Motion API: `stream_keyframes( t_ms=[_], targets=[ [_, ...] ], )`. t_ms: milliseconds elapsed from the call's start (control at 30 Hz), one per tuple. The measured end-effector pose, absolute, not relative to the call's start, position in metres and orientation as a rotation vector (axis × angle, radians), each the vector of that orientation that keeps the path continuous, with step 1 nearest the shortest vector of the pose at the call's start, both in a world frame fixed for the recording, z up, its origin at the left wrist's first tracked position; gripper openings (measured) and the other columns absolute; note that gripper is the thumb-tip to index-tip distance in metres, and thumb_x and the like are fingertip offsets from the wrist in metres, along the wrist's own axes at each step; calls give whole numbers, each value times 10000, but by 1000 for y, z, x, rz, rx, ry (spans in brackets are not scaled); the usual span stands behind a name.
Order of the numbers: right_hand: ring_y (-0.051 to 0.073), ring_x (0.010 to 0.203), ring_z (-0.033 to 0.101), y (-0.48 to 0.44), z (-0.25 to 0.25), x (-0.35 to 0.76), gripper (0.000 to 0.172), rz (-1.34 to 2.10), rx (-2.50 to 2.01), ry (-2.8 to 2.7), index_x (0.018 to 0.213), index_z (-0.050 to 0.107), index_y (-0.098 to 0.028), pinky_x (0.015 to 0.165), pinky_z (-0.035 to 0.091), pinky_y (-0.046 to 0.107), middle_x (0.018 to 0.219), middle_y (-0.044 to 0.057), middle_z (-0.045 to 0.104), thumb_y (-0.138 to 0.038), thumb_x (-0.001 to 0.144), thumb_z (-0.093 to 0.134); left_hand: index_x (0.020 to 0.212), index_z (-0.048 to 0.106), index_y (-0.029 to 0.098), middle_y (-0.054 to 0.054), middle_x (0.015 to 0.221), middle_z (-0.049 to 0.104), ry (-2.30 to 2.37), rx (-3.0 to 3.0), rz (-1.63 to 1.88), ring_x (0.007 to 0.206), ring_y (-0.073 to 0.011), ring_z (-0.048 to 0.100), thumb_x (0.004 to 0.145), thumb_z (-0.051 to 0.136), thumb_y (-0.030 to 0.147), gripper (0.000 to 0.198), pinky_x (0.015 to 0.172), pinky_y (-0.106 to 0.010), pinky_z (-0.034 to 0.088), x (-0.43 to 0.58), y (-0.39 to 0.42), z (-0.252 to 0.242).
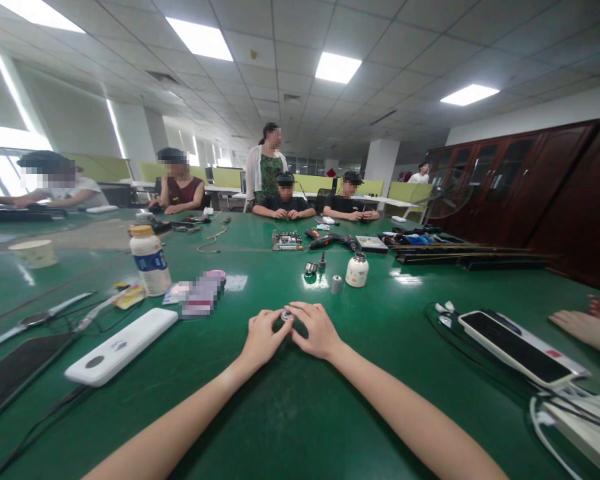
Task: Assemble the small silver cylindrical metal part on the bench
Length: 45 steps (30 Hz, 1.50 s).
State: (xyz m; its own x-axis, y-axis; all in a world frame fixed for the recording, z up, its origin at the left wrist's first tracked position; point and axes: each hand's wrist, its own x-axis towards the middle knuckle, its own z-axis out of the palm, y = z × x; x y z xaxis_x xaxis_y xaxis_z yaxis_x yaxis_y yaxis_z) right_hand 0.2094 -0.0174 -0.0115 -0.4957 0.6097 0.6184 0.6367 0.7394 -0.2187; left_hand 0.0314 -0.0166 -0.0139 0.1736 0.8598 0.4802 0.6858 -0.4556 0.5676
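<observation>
Silvery piece, partly hidden by fingertips

Bright ceiling panels, daylight from left windows, glare on the green table, wide-angle edge distortion.

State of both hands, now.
Left hand: closed, holding a small round piece.
Right hand: curled at the same piece; whether it grips cannot be told.
</observation>
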Motion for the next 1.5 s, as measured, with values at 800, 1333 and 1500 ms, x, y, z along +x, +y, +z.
stream_keyframes(
  t_ms=[800, 1333, 1500],
  targets=[
    [222, 1278, 505, -24, -10, 207, 573, -89, -798, -2251, 1394, 518, -223, 1090, 361, 418, 1416, 73, 554, -213, 823, 562, 1005, 722, 241, -47, 967, 749, 1492, 2243, 1118, 969, -248, 627, 818, 620, 271, 215, 895, -420, 466, 32, -19, -10],
    [289, 1253, 552, -14, -28, 211, 463, 31, -1348, -2213, 1275, 631, -178, 1081, 364, 484, 1332, 146, 616, -418, 880, 603, 1083, 709, 254, -52, 995, 745, 1480, 2219, 1173, 980, -247, 633, 838, 649, 337, 265, 918, -432, 470, 33, -19, -14],
    [253, 1143, 602, -18, -20, 216, 337, -2, -1186, -2178, 1120, 703, -213, 1052, 382, 447, 1205, 102, 688, -283, 792, 667, 1075, 710, 252, -51, 990, 748, 1474, 2217, 1173, 980, -247, 637, 836, 647, 330, 259, 911, -420, 470, 33, -21, -12]
  ],
)
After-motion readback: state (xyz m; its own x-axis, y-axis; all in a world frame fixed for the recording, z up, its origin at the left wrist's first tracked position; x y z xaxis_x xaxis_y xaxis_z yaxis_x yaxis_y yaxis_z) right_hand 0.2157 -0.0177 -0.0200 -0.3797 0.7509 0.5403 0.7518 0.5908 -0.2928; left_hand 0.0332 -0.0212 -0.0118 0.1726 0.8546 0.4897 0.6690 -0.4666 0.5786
